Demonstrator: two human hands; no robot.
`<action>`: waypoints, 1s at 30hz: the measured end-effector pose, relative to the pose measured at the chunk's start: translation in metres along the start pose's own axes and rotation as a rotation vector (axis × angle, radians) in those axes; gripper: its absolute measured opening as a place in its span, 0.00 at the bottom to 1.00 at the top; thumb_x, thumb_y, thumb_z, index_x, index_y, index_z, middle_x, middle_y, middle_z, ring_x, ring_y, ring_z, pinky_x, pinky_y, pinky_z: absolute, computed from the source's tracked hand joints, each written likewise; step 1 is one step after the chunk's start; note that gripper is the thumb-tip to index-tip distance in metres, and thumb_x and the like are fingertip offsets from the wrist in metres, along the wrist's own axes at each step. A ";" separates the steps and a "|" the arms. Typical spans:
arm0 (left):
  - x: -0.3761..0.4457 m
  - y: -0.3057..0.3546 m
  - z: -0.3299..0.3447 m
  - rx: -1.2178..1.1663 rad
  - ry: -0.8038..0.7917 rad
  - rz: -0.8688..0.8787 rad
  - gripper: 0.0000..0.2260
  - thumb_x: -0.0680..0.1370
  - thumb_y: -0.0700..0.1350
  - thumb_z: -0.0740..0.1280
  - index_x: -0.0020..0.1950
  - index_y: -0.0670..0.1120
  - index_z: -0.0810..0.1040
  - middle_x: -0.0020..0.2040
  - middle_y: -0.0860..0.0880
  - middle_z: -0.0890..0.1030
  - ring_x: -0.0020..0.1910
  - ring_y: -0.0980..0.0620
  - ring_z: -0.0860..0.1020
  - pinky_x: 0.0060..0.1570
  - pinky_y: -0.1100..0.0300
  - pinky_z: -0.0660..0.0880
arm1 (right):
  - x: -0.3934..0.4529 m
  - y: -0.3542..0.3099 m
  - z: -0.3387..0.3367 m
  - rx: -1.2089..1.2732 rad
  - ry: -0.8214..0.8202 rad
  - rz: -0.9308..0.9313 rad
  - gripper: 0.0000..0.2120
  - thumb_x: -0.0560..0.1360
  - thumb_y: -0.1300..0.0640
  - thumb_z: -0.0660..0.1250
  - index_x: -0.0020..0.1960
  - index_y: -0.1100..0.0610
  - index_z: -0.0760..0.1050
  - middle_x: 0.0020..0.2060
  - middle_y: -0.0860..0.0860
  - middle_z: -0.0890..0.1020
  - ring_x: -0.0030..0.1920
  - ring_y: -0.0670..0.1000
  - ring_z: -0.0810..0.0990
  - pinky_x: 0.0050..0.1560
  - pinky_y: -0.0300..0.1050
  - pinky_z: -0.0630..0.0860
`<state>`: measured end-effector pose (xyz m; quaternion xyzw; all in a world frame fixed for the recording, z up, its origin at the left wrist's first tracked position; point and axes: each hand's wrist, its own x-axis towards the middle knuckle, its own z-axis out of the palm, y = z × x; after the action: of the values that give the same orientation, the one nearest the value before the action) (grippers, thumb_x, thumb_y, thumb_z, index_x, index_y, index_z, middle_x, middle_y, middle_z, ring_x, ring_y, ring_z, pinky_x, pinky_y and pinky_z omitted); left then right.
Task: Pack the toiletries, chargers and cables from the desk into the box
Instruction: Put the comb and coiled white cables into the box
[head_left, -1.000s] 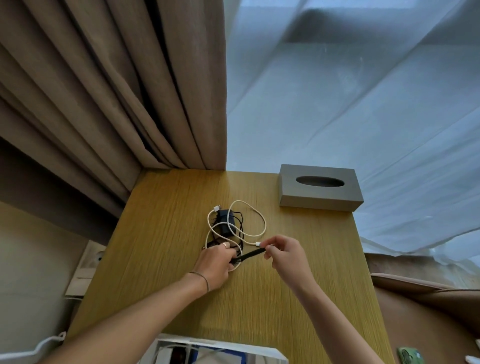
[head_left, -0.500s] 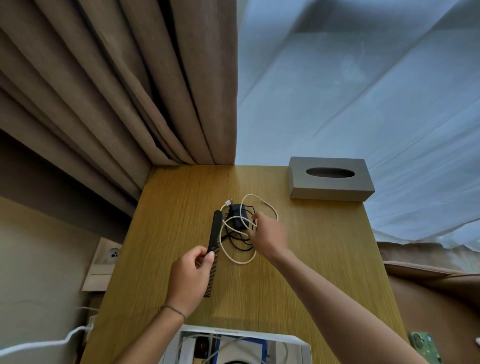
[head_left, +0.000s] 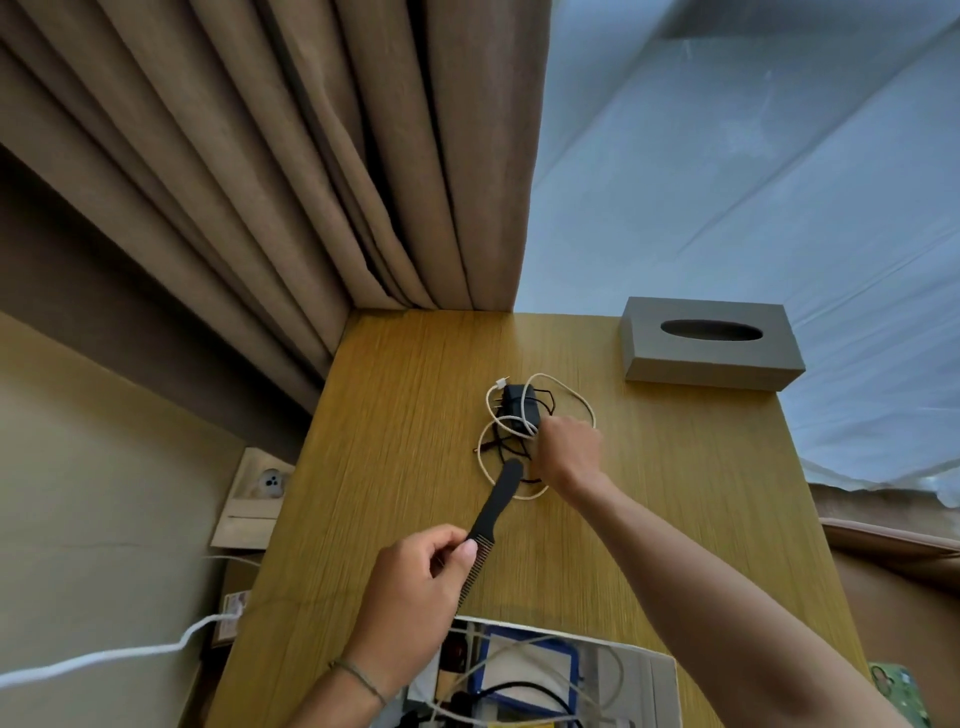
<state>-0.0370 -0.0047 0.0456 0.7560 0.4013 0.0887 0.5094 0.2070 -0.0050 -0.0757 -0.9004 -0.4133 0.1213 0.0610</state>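
My left hand (head_left: 415, 587) grips a black comb (head_left: 492, 512) by its toothed end, above the near part of the wooden desk (head_left: 395, 441). The comb's handle points up and right toward a tangle in the desk's middle. That tangle is a black charger (head_left: 519, 402) with a thin black cord and a looped white cable (head_left: 566, 387). My right hand (head_left: 569, 452) rests on the tangle's right side, fingers closed around the cables. The open box (head_left: 649, 670) sits at the desk's near edge, with cables and a blue-framed item inside.
A grey tissue box (head_left: 709, 343) stands at the desk's back right. Brown curtains (head_left: 311, 182) hang behind the desk on the left and a sheer white curtain (head_left: 753, 182) on the right. A wall socket (head_left: 270, 482) and a white cord (head_left: 104, 657) lie left of the desk.
My left hand has drawn the comb back toward the box and tilted it. My right hand has stayed on the cable tangle and closed on it.
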 end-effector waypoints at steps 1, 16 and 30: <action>-0.006 -0.001 -0.001 0.021 -0.024 0.011 0.11 0.81 0.46 0.66 0.41 0.51 0.82 0.28 0.55 0.73 0.29 0.59 0.68 0.31 0.61 0.64 | -0.002 0.000 -0.003 0.014 0.013 -0.006 0.13 0.76 0.60 0.66 0.33 0.54 0.71 0.30 0.49 0.76 0.30 0.50 0.74 0.29 0.44 0.70; -0.070 -0.052 0.022 0.491 -0.409 0.121 0.14 0.77 0.59 0.65 0.61 0.60 0.78 0.55 0.60 0.80 0.56 0.62 0.76 0.56 0.63 0.73 | -0.058 -0.001 -0.088 0.688 0.233 0.052 0.09 0.81 0.53 0.66 0.47 0.54 0.82 0.36 0.49 0.84 0.35 0.52 0.81 0.42 0.59 0.82; -0.102 -0.002 0.003 0.275 0.211 0.834 0.17 0.77 0.55 0.67 0.67 0.56 0.75 0.59 0.54 0.77 0.56 0.57 0.75 0.56 0.63 0.71 | -0.173 -0.015 -0.171 0.802 0.187 -0.123 0.08 0.82 0.57 0.64 0.49 0.48 0.82 0.34 0.53 0.82 0.35 0.54 0.80 0.42 0.57 0.80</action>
<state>-0.1039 -0.0777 0.0707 0.9007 0.1200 0.3086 0.2813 0.1327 -0.1282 0.1215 -0.7862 -0.3789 0.1865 0.4512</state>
